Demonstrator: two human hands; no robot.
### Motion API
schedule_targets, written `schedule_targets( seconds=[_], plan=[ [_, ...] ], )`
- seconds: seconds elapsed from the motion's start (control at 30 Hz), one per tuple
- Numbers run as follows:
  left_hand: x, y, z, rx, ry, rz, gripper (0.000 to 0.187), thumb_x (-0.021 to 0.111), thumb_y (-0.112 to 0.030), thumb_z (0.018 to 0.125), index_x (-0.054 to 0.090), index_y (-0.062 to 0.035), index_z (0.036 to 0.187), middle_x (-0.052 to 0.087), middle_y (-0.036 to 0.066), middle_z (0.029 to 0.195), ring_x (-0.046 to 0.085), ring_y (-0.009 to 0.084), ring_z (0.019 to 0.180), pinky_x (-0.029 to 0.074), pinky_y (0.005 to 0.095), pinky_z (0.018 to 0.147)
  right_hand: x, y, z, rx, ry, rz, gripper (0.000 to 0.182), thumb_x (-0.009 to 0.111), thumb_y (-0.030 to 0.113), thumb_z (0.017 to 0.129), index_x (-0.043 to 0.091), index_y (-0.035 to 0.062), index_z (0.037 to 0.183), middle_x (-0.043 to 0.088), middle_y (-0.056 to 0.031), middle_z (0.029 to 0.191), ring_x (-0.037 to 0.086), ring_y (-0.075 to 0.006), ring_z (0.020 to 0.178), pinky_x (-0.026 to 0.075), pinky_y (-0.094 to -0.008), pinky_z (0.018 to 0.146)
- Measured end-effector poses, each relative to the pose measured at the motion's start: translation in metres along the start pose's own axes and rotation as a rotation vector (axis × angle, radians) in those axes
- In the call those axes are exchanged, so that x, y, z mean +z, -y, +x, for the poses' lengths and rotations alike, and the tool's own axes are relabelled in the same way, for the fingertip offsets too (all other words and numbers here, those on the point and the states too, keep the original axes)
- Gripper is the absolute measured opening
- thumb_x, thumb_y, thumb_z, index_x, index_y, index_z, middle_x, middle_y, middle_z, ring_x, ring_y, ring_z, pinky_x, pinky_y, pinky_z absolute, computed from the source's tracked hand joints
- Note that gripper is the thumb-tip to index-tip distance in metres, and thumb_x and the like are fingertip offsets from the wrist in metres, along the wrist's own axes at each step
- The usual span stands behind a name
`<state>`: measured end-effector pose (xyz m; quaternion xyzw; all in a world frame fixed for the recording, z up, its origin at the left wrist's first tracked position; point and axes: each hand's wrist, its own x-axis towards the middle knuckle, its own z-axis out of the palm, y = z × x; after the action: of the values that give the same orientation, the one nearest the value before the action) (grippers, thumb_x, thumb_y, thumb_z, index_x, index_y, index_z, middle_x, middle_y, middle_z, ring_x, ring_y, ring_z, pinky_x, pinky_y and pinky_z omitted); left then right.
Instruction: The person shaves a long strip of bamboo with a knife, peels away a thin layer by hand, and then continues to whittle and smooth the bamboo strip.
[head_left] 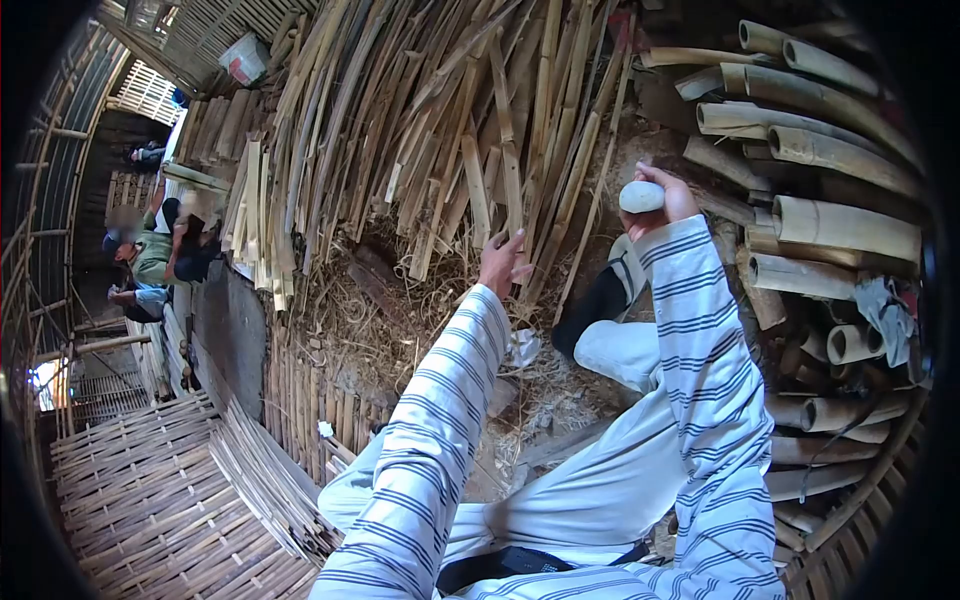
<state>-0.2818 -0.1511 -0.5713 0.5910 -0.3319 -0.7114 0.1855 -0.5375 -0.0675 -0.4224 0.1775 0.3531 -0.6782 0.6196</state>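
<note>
My right hand (672,200) is closed around a pale rounded knob-like piece (641,197), whose smooth end faces me; the rest of it is hidden by the fingers. My left hand (500,264) reaches forward with its fingers apart, right at the near ends of long split bamboo strips (510,190). These strips lie in a large heap ahead of both hands. Thin bamboo shavings (400,300) cover the ground below and left of my left hand. A crumpled white scrap (523,347) lies just under that wrist.
Thick bamboo halves and tubes (845,230) are stacked at the right, a grey cloth (884,312) among them. A woven bamboo panel (160,500) fills the lower left. Two people (150,258) sit farther left, and a white bucket (244,60) stands at the back.
</note>
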Motion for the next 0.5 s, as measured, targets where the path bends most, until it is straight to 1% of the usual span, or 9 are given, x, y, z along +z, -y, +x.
schedule_targets(
  seconds=[0.07,0.2,0.27,0.3,0.4,0.5],
  plan=[
    [0.001,-0.001,0.000,0.011,-0.012,0.022,0.081,0.063,-0.028,0.085,0.011,-0.0011,0.141,0.029,0.018,0.140,0.039,0.0336,0.122,0.047,0.0409,0.088,-0.001,-0.003,0.000,0.000,-0.016,0.000,0.007,0.061,0.011,0.080,0.055,0.0100,0.077,0.058,-0.0001,0.067,0.059,-0.0148,0.062,0.052,-0.0330,0.057],
    [-0.001,-0.005,-0.001,-0.011,0.009,0.016,0.073,0.060,-0.028,0.086,0.019,0.0000,0.139,0.032,0.017,0.139,0.043,0.0322,0.116,0.047,0.0389,0.088,0.002,-0.005,-0.003,-0.012,-0.036,-0.025,0.007,0.061,0.011,0.080,0.054,0.0094,0.077,0.058,-0.0002,0.067,0.058,-0.0142,0.061,0.053,-0.0331,0.058],
    [-0.004,-0.005,0.000,-0.016,0.015,0.038,0.069,0.059,-0.029,0.087,0.023,0.0006,0.138,0.033,0.017,0.138,0.043,0.0315,0.115,0.048,0.0380,0.087,0.000,-0.005,-0.003,0.001,-0.013,-0.005,0.007,0.060,0.011,0.080,0.054,0.0090,0.078,0.058,0.0003,0.067,0.058,-0.0134,0.060,0.053,-0.0326,0.058],
    [-0.005,-0.005,-0.001,0.004,0.011,0.050,0.066,0.059,-0.031,0.087,0.029,0.0015,0.136,0.036,0.018,0.135,0.045,0.0309,0.114,0.050,0.0360,0.083,0.000,-0.004,-0.003,0.003,-0.009,-0.005,0.006,0.060,0.010,0.081,0.054,0.0090,0.078,0.058,0.0004,0.067,0.058,-0.0132,0.060,0.053,-0.0327,0.059],
    [-0.015,0.000,0.013,-0.004,-0.035,0.114,0.067,0.061,-0.031,0.085,0.029,0.0019,0.134,0.040,0.018,0.130,0.047,0.0297,0.110,0.052,0.0355,0.078,-0.002,-0.002,-0.002,0.016,0.005,0.021,0.006,0.060,0.009,0.081,0.054,0.0087,0.079,0.059,0.0006,0.067,0.059,-0.0125,0.061,0.053,-0.0322,0.059],
    [-0.025,0.013,0.034,0.149,-0.380,0.282,0.068,0.064,-0.031,0.082,0.030,0.0006,0.132,0.042,0.019,0.125,0.049,0.0280,0.108,0.053,0.0346,0.074,-0.002,0.000,-0.002,0.035,-0.009,0.040,0.006,0.060,0.009,0.080,0.054,0.0085,0.080,0.059,0.0003,0.068,0.060,-0.0122,0.062,0.054,-0.0317,0.058]
  ],
)
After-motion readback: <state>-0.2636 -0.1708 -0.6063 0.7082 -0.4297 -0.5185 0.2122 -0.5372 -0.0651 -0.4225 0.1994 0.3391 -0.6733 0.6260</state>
